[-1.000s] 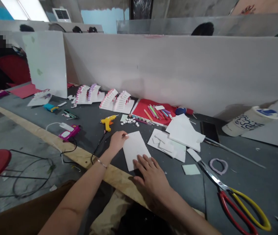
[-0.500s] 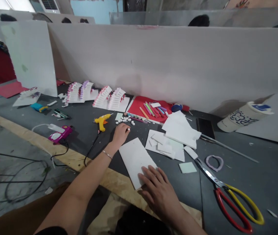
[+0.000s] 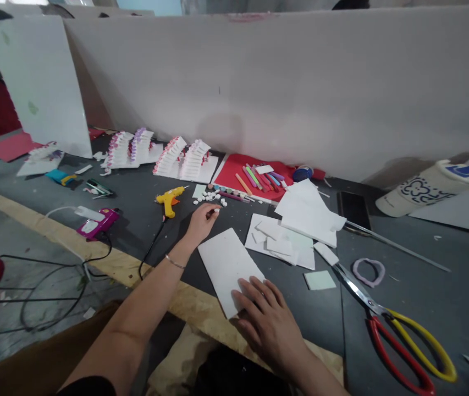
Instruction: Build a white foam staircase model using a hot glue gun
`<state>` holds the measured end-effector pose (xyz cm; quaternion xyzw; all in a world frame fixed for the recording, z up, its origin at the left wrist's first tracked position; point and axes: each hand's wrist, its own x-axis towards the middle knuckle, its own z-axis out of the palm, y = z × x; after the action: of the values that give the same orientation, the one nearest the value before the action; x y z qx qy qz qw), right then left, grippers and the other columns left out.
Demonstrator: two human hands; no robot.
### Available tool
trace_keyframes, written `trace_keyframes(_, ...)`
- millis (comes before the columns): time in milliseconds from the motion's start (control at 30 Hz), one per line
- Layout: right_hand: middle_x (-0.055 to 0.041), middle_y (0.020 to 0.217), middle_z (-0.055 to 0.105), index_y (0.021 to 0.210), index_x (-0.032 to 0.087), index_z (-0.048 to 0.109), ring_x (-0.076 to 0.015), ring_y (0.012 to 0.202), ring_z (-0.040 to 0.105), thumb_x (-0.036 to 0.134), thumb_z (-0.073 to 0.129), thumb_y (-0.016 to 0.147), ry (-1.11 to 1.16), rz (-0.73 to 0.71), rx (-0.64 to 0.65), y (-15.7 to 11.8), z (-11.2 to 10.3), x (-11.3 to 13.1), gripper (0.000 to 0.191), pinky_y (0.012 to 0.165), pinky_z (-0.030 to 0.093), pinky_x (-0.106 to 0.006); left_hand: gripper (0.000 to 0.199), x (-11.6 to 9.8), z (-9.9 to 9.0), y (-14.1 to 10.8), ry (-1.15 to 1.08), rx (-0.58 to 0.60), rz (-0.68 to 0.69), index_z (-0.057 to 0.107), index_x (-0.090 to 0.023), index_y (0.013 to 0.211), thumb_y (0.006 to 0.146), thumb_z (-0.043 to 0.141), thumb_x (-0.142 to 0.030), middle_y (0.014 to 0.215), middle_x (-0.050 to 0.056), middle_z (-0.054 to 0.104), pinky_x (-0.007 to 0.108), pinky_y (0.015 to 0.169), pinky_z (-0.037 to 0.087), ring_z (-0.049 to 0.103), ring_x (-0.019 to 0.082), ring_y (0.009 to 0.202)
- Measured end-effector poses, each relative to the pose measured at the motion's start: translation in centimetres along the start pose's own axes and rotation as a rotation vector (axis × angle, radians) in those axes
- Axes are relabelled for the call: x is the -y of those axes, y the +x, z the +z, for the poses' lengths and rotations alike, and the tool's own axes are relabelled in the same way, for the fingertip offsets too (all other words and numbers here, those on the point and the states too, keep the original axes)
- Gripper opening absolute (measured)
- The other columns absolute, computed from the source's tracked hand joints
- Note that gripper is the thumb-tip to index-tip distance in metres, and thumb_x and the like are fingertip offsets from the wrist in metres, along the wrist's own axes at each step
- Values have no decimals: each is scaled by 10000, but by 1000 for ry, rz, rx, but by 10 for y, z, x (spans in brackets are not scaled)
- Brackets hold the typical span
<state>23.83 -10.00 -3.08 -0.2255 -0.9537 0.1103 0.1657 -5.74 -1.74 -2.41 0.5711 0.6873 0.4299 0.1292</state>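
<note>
Pinched between the thumb and fingers of my left hand (image 3: 202,223) is a small white piece (image 3: 216,210). Just beyond it, several white pieces (image 3: 209,196) lie on the dark table. My right hand (image 3: 265,311) rests with spread fingers on the lower right part of a white foam board (image 3: 230,269), which lies flat near the table's front edge. A yellow glue gun (image 3: 169,201) lies left of my left hand. Right of the board is a stack of white foam scraps (image 3: 277,242).
Large scissors (image 3: 376,308) with red and yellow handles lie at the right, near a lilac ring (image 3: 368,272), a phone (image 3: 353,212) and a tilted cup (image 3: 424,190). Markers (image 3: 259,179) sit on red cloth. Fan-shaped pieces (image 3: 188,159) stand behind; a purple device (image 3: 98,223) is left.
The view has tilted down slightly. My left hand has turned a little, its fingers still closed on the white piece. My right hand stays on the board.
</note>
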Motion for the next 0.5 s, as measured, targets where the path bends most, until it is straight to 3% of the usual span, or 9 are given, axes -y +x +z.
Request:
trace_keyframes(100, -67, 1448, 548, 1393, 248, 488, -271, 1335, 474, 228, 546, 916, 69, 10, 10, -1, -5, -4, 480, 1078, 372, -501, 287, -6, -1, -2, -105, 43, 2, 708, -163, 1084, 919, 536, -322, 981, 75, 720, 268, 719, 521, 651, 165, 801)
trace_keyframes(233, -97, 1258, 679, 1270, 220, 559, -228, 1150, 623, 204, 479, 955, 176, 57, -92, 16, -29, -16, 326, 1005, 434, -448, 328, -19, 0, -6, -325, 143, -9, 724, -171, 1094, 880, 595, -383, 1000, 78, 716, 266, 769, 518, 657, 174, 877)
trace_keyframes(367, -52, 962, 753, 1013, 233, 661, -206, 888, 696, 230, 532, 952, 185, 160, -227, 64, -49, -33, 142, 799, 489, -353, 313, -35, -2, -10, -324, 223, 30, 735, -197, 1094, 866, 619, -376, 1042, 78, 711, 272, 787, 511, 652, 178, 909)
trace_keyframes(500, -22, 887, 752, 919, 232, 665, -178, 723, 694, 269, 572, 932, 199, 304, -358, 114, -39, -49, 102, 700, 477, -320, 302, -47, -5, -14, -282, 264, 73, 737, -208, 1099, 884, 600, -371, 1054, 81, 714, 295, 836, 510, 654, 190, 948)
